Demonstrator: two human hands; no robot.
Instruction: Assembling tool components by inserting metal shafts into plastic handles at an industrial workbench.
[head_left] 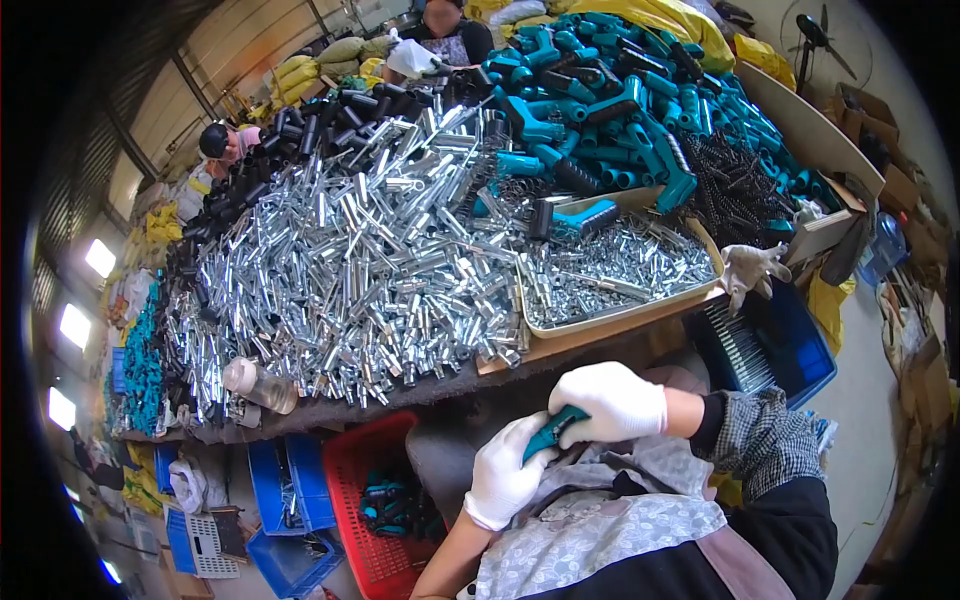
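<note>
In the head view, I hold one teal tool handle (550, 434) low in front of me, over my lap and just short of the table's near edge. My left hand (508, 472), in a white knit glove, is clamped around its lower end, and my right hand (612, 402), gloved the same way, is wrapped over its upper end, so the two sit close together with a strip of teal showing between them. What my fingertips do on the underside I cannot tell. Beneath my wrists lies my pale floral apron (600, 535), and a checked oversleeve (765, 440) covers my right forearm. Ahead of me, a great heap of silver metal tubes (350, 255) spreads across the table, with black cylindrical sleeves (310, 122) along its far left side. A shallow tray (600, 326) of small silver fittings (640, 268) stands near the table's front edge, and behind it rises a pile of teal pistol-shaped handles (600, 105), with dark coil springs (735, 180) to the right. A spare white glove (750, 268) hangs near the tray's right corner, above a blue crate (815, 385) holding slim metal rods (738, 345). At the left, a clear bottle (268, 390) lies tilted against the tubes. Below, a red plastic basket (352, 515) holds more teal-and-black parts (395, 508), beside blue bins (310, 485). Across the table sits another person (460, 45).
</note>
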